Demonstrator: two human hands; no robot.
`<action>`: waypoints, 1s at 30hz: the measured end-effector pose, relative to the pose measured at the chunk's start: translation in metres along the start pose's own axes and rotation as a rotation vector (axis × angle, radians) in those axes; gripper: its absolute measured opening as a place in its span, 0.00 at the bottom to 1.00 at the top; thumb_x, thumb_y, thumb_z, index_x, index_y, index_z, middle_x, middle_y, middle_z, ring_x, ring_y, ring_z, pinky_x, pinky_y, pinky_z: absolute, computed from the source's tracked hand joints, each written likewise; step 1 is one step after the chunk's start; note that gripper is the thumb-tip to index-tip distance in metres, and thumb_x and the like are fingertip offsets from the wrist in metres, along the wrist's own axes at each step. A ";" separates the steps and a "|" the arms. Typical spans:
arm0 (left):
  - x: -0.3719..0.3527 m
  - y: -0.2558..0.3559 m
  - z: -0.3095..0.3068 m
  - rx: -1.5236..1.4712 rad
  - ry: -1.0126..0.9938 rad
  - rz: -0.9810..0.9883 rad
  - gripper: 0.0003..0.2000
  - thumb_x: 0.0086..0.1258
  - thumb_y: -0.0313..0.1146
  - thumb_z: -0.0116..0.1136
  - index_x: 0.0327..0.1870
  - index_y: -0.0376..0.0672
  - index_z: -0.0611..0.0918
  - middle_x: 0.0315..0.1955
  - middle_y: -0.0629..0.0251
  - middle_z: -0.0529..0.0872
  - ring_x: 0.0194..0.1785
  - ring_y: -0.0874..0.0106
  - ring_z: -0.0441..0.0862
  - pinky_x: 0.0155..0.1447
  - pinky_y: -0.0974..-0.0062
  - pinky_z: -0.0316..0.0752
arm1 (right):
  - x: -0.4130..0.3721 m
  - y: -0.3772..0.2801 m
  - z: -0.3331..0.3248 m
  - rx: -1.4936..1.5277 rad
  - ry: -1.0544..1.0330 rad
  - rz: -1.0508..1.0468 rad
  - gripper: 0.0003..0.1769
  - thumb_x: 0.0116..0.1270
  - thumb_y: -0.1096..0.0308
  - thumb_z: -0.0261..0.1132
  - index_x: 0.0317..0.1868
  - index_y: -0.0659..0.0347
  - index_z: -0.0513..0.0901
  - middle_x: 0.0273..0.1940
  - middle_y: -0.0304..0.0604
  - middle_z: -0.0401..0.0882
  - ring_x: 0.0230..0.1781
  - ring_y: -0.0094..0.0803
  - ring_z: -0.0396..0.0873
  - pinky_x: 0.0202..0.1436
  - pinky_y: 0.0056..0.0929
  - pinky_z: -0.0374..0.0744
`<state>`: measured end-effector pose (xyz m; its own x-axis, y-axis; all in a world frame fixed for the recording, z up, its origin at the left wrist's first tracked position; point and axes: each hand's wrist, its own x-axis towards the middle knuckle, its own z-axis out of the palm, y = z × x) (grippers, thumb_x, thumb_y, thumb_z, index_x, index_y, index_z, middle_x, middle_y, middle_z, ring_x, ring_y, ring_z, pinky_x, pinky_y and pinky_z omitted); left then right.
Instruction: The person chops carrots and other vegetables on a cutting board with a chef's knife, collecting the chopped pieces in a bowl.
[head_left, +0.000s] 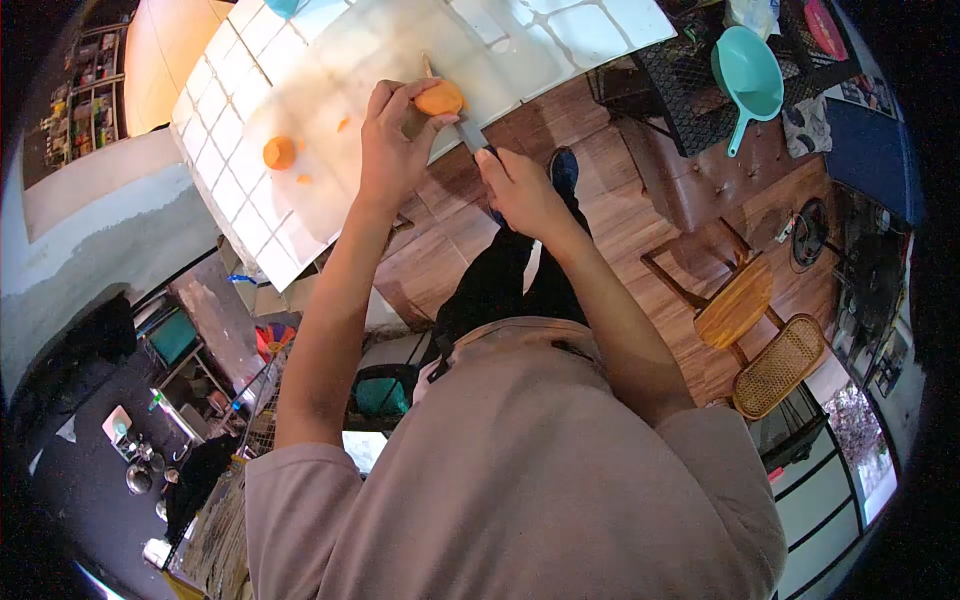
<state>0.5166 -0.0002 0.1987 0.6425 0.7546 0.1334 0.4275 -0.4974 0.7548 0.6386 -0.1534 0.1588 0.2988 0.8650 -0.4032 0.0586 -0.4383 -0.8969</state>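
My left hand (398, 140) pinches a thick, rounded orange piece of vegetable (440, 97), like carrot, between thumb and fingertips over the near edge of the table. In my right hand (522, 192), fingers wrapped round its dark handle, is a knife (470, 131). Its blade runs up against the orange piece, which hides part of it. A thin pointed strip shows beyond the piece, in line with the blade. Another orange chunk (279, 152) lies on the table to the left, with small orange scraps (304, 179) near it.
The white tiled table (229, 126) spans the top, its near edge just ahead of me. At right, a turquoise pan (748, 80) rests on a black mesh rack (672, 92) by a brown tufted seat (690, 178). A wooden chair (735, 303) stands on the plank floor.
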 end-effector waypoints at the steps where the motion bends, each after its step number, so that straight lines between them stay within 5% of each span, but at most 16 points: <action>1: -0.002 0.000 0.001 0.018 -0.012 0.003 0.21 0.62 0.31 0.78 0.57 0.42 0.87 0.46 0.59 0.82 0.52 0.61 0.84 0.59 0.67 0.78 | 0.004 -0.001 0.002 0.001 0.000 0.001 0.26 0.84 0.51 0.53 0.34 0.65 0.78 0.22 0.41 0.75 0.22 0.30 0.75 0.29 0.34 0.73; 3: -0.002 0.001 0.006 0.004 0.014 0.013 0.21 0.62 0.31 0.78 0.57 0.42 0.87 0.46 0.59 0.82 0.52 0.61 0.83 0.59 0.67 0.78 | 0.014 -0.005 0.005 -0.001 -0.030 0.027 0.28 0.83 0.49 0.54 0.40 0.71 0.81 0.36 0.68 0.82 0.40 0.65 0.83 0.46 0.54 0.77; 8: -0.002 -0.003 0.002 -0.015 0.078 0.045 0.21 0.64 0.29 0.76 0.58 0.41 0.86 0.47 0.59 0.82 0.52 0.62 0.83 0.59 0.67 0.78 | 0.011 -0.020 0.002 0.008 -0.059 0.054 0.28 0.82 0.48 0.55 0.41 0.71 0.82 0.37 0.68 0.83 0.41 0.66 0.83 0.48 0.54 0.78; 10: 0.002 -0.013 -0.010 -0.021 0.273 0.011 0.19 0.66 0.29 0.75 0.58 0.42 0.86 0.47 0.59 0.82 0.50 0.63 0.83 0.57 0.67 0.79 | 0.010 -0.019 0.002 -0.034 -0.090 0.057 0.29 0.82 0.48 0.55 0.41 0.71 0.82 0.37 0.68 0.83 0.41 0.66 0.83 0.47 0.54 0.78; 12: -0.001 -0.020 -0.029 -0.022 0.280 -0.019 0.19 0.67 0.28 0.74 0.59 0.41 0.85 0.47 0.59 0.83 0.50 0.64 0.83 0.58 0.68 0.79 | 0.012 -0.003 0.011 -0.064 -0.066 -0.013 0.27 0.81 0.46 0.59 0.35 0.65 0.79 0.23 0.40 0.77 0.20 0.29 0.76 0.25 0.34 0.74; 13: -0.004 -0.025 -0.038 -0.019 0.283 -0.061 0.19 0.69 0.27 0.73 0.60 0.41 0.85 0.47 0.60 0.83 0.51 0.66 0.83 0.59 0.69 0.79 | 0.009 -0.014 0.008 -0.073 -0.063 -0.028 0.27 0.81 0.46 0.59 0.35 0.65 0.79 0.23 0.40 0.77 0.20 0.29 0.76 0.25 0.34 0.74; 15: -0.017 -0.041 -0.047 -0.128 0.316 -0.099 0.17 0.74 0.30 0.70 0.61 0.40 0.84 0.51 0.61 0.84 0.53 0.69 0.83 0.59 0.71 0.78 | 0.002 -0.037 0.000 -0.097 -0.097 0.024 0.28 0.80 0.47 0.57 0.41 0.70 0.82 0.36 0.65 0.84 0.40 0.64 0.83 0.45 0.54 0.79; 17: -0.030 -0.041 -0.057 -0.580 0.342 -0.396 0.19 0.78 0.35 0.65 0.65 0.39 0.82 0.54 0.61 0.84 0.55 0.70 0.83 0.60 0.72 0.77 | 0.005 -0.055 -0.006 -0.049 -0.149 0.112 0.27 0.80 0.48 0.58 0.42 0.70 0.82 0.37 0.65 0.84 0.41 0.64 0.83 0.46 0.53 0.79; 18: -0.038 -0.035 -0.053 -0.939 0.441 -0.386 0.23 0.82 0.41 0.60 0.72 0.40 0.76 0.57 0.61 0.84 0.57 0.68 0.83 0.63 0.69 0.77 | 0.008 -0.062 -0.010 0.008 -0.203 0.217 0.26 0.80 0.49 0.59 0.42 0.69 0.82 0.38 0.65 0.84 0.42 0.63 0.83 0.47 0.53 0.79; 19: -0.046 -0.031 -0.052 -0.945 0.457 -0.369 0.23 0.82 0.41 0.60 0.72 0.40 0.76 0.57 0.61 0.84 0.57 0.68 0.83 0.63 0.69 0.77 | 0.014 -0.061 -0.012 -0.006 -0.206 0.200 0.26 0.80 0.49 0.59 0.42 0.69 0.82 0.38 0.65 0.84 0.42 0.63 0.83 0.47 0.53 0.79; 21: -0.058 -0.029 -0.060 -1.407 0.370 -0.359 0.26 0.84 0.44 0.56 0.76 0.42 0.72 0.60 0.59 0.84 0.59 0.67 0.82 0.68 0.65 0.75 | 0.033 -0.057 -0.013 -0.253 -0.075 -0.253 0.24 0.78 0.50 0.61 0.43 0.68 0.81 0.37 0.63 0.85 0.41 0.63 0.83 0.47 0.51 0.80; 25: -0.065 0.003 -0.074 -1.529 0.378 -0.393 0.22 0.86 0.46 0.52 0.68 0.38 0.76 0.61 0.56 0.82 0.61 0.65 0.81 0.71 0.63 0.74 | 0.038 -0.082 -0.025 -0.473 -0.031 -0.346 0.20 0.78 0.52 0.61 0.53 0.62 0.81 0.35 0.59 0.85 0.40 0.60 0.84 0.45 0.52 0.80; 30: -0.063 0.030 -0.086 -1.641 0.380 -0.357 0.22 0.85 0.42 0.53 0.69 0.36 0.73 0.60 0.56 0.82 0.61 0.64 0.81 0.70 0.64 0.77 | 0.037 -0.097 -0.047 -0.561 0.068 -0.393 0.19 0.76 0.54 0.63 0.55 0.60 0.81 0.40 0.56 0.86 0.43 0.58 0.85 0.47 0.51 0.80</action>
<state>0.4341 -0.0254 0.2683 0.3891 0.8934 -0.2244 -0.6970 0.4449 0.5624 0.6887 -0.0905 0.2392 0.2123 0.9764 -0.0385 0.6539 -0.1712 -0.7369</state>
